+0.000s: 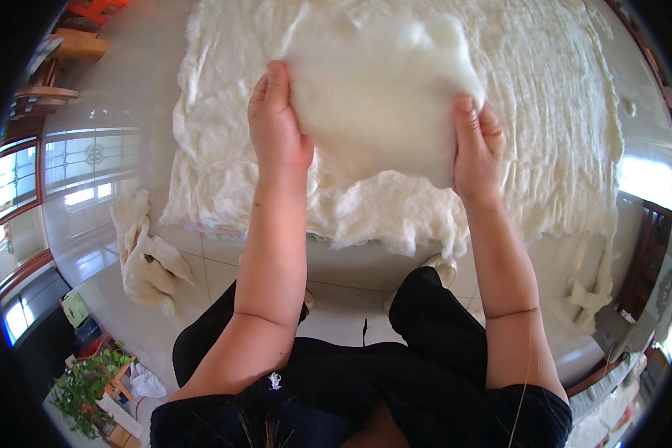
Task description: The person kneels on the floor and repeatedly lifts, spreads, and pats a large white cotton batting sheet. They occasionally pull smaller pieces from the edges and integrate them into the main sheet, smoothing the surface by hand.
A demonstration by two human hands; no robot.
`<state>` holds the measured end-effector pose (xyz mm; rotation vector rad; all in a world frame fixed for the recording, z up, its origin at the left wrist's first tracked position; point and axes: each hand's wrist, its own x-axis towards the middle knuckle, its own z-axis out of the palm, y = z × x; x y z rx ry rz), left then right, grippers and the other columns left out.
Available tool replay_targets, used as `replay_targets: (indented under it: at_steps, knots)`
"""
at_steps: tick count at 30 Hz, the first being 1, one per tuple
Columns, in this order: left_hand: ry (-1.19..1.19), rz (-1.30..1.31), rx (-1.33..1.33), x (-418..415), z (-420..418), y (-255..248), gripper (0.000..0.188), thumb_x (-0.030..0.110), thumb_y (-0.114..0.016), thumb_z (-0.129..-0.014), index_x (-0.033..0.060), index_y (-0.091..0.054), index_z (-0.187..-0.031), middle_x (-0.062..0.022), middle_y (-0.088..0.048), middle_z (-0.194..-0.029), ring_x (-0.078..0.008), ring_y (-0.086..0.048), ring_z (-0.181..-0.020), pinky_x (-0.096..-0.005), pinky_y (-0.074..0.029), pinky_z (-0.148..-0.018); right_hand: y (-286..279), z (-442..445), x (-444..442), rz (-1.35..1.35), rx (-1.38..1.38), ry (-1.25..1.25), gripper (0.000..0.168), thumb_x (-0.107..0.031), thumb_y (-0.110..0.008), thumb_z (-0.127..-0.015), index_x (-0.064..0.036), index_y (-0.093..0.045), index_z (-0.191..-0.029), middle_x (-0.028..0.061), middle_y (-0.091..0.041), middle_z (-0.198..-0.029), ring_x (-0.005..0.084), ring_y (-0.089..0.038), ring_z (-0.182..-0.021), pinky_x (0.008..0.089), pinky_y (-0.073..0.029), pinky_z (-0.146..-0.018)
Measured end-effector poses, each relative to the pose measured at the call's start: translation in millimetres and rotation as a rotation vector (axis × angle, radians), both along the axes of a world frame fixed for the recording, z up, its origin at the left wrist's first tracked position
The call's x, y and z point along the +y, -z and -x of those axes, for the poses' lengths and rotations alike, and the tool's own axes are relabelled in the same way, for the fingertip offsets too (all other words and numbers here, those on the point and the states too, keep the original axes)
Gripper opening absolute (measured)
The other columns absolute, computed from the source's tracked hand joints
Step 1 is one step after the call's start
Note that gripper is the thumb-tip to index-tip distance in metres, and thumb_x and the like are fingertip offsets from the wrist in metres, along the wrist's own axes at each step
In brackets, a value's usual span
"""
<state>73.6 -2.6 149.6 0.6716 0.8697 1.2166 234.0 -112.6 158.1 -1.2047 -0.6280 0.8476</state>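
Observation:
Between my two hands a sheet of cream-white fibre wadding [381, 112] is stretched out, held up over a larger layer of the same material. My left hand [277, 115] grips its left edge, thumb on top. On the opposite edge my right hand [479, 143] pinches the sheet, with part of the fingers hidden behind it. Below lies the wide fibre batt [554, 129], rippled on the right and lumpy along its near edge. A bit of patterned cloth [224, 234] shows under that near edge.
A loose clump of fibre [145, 257] lies on the tiled floor [336, 302] to the left. Another strand [591, 302] trails off the batt's near right corner. Wooden furniture [78, 45] stands at the upper left, a potted plant [84, 386] at the lower left.

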Motion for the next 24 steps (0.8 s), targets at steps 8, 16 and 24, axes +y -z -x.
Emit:
replay_targets:
  at_steps: [8, 16, 24]
  knots:
    - [0.789, 0.199, -0.274, -34.3, 18.1, 44.8, 0.073, 0.053, -0.058, -0.081, -0.0021, -0.044, -0.127, -0.0076, -0.061, -0.11, -0.016, -0.057, -0.098, -0.0304, -0.046, -0.079, -0.2, -26.8, 38.6, 0.23, 0.236, 0.142, 0.036, -0.04, -0.051, -0.092, -0.008, -0.058, -0.106, 0.0016, -0.062, -0.086, 0.0072, -0.056, -0.074, 0.0215, -0.044, -0.062]
    - [0.635, 0.464, 0.369, -55.6, 0.7, 112.0, 0.03, 0.024, -0.06, -0.086, -0.0028, -0.059, -0.1, -0.0079, -0.064, -0.088, -0.0149, -0.059, -0.074, -0.0289, -0.047, -0.065, 107.8, -11.9, -14.4, 0.77, 0.474, -0.209, 0.06, -0.059, -0.043, -0.087, -0.006, -0.053, -0.114, 0.0055, -0.061, -0.092, 0.0156, -0.055, -0.08, 0.0327, -0.044, -0.067]
    - [0.448, 0.311, 1.031, -68.0, 16.6, 147.6, 0.048, 0.045, -0.056, -0.086, 0.001, -0.053, -0.069, -0.0067, -0.049, -0.056, -0.0155, -0.045, -0.049, -0.0337, -0.038, -0.047, 178.3, 28.1, -44.0, 0.812, -0.286, 0.106, 0.031, -0.033, -0.057, -0.088, -0.004, -0.063, -0.081, -0.0016, -0.046, -0.057, 0.0083, -0.038, -0.053, 0.0266, -0.031, -0.049]
